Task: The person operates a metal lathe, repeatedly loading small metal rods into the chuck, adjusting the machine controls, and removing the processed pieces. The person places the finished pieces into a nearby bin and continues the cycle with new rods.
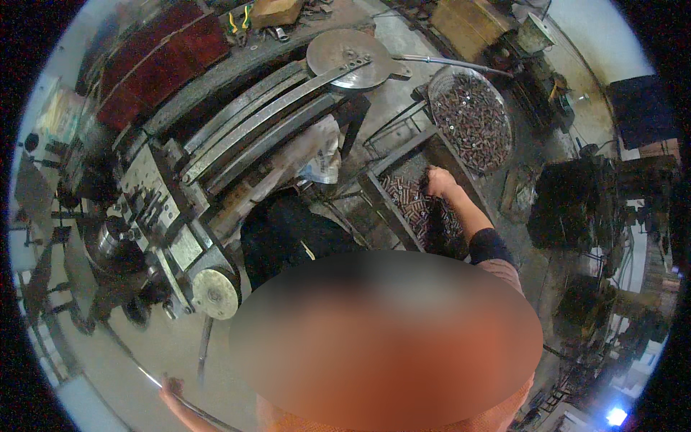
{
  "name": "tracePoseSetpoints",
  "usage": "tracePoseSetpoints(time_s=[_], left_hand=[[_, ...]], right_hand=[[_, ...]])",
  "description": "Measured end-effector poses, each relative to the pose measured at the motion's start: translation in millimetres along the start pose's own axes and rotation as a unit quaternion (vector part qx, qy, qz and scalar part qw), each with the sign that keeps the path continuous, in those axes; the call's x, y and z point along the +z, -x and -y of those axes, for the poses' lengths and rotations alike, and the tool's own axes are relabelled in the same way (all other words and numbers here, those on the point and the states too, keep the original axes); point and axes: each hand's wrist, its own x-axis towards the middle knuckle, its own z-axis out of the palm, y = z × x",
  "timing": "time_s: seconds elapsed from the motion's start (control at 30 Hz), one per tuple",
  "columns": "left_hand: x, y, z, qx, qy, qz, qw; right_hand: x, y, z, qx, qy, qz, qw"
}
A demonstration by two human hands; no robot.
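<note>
My right hand (442,183) reaches into an open metal tray (394,225) that holds many small, dark cylindrical metal pieces (413,204). Its fingers are curled together at the tray's far part, and what they pinch is too small to make out. Low at the left, my left hand (171,389) is closed round a long, thin metal rod (148,377). Between my two arms a blurred patch covers much of the lower middle.
A round pan (471,119) heaped with similar pieces stands beyond the tray. Left of it is a machine with long metal rails (273,119), a round disc (349,59) and a pulley-like wheel (215,294). Green-yellow pliers (240,21) lie at the back.
</note>
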Motion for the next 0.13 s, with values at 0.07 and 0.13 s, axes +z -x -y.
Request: tracePoseSetpoints(time_s=[0.07, 0.13], left_hand=[[-8.3, -6.3, 5.3, -0.02, 0.022, -0.002, 1.0], [-13.4, -17.0, 10.5, -0.037, 0.014, -0.039, 0.998]], right_hand=[[5.8, -3.7, -1.5, -0.037, 0.007, -0.047, 0.998], [11.4, -4.3, -3.4, -0.05, 0.013, -0.069, 0.996]])
